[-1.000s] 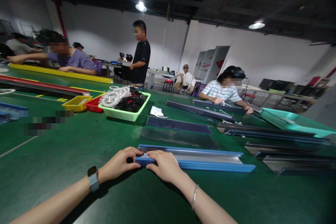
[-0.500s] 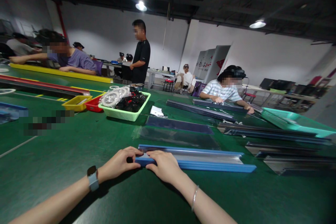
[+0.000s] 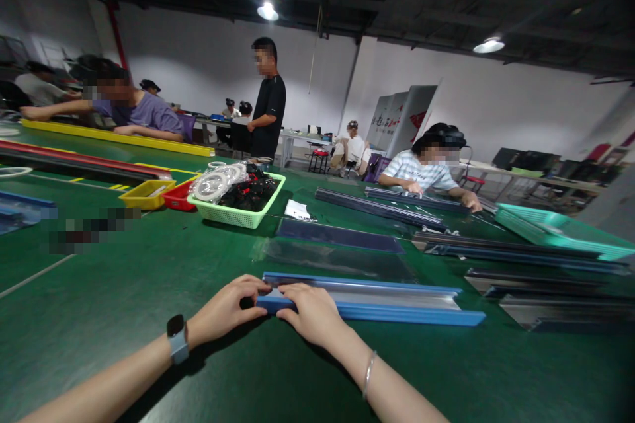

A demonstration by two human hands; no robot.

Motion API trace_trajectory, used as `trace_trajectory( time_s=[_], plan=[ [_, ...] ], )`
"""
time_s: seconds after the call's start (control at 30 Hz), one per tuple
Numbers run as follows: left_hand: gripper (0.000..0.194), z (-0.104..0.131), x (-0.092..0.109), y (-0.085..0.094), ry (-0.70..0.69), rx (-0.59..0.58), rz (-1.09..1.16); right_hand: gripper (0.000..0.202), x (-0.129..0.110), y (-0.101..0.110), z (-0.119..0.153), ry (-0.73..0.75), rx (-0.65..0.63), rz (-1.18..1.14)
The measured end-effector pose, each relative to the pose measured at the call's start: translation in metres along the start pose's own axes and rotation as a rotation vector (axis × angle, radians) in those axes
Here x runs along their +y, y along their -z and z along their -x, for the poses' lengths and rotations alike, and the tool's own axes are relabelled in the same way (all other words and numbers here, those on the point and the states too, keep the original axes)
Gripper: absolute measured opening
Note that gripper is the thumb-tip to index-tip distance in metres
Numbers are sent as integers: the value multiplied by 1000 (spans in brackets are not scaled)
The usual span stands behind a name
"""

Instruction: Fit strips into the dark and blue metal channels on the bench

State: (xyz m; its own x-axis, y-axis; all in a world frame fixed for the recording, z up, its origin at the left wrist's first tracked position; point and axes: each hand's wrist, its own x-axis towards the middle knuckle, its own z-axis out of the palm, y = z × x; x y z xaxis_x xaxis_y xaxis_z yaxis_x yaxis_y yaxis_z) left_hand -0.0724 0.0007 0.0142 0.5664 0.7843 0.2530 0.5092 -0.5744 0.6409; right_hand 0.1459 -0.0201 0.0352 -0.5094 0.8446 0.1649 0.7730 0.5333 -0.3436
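A long blue channel with a pale inner face lies on the green table in front of me. My left hand grips its left end, thumb at the near side and fingers over the end. Close beside it, my right hand is closed on the channel near the same end, thumb on the near wall and fingers reaching inside. What lies under the fingertips is hidden. Behind the channel are a clear flat sheet and a dark blue flat panel.
A green basket of black parts and wrapped white rings stands beyond, by red and yellow trays. Dark channels and teal baskets lie right. People sit at the table's far side left and right.
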Motion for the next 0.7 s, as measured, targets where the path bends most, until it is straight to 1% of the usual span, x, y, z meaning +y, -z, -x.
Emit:
trace_trajectory(
  time_s=[0.17,0.33,0.53,0.7],
  plan=[
    [22,0,0,0,-2,-10,-43,34,-1,0,0,-10,-17,2],
    [23,0,-1,1,20,-12,-37,35,-1,1,-1,-12,-17,7],
    [24,-1,0,2,60,-19,1,42,0,-3,-2,-11,26,10],
    [24,-1,0,1,73,-9,9,37,-2,-9,-2,-42,67,32]
  ],
)
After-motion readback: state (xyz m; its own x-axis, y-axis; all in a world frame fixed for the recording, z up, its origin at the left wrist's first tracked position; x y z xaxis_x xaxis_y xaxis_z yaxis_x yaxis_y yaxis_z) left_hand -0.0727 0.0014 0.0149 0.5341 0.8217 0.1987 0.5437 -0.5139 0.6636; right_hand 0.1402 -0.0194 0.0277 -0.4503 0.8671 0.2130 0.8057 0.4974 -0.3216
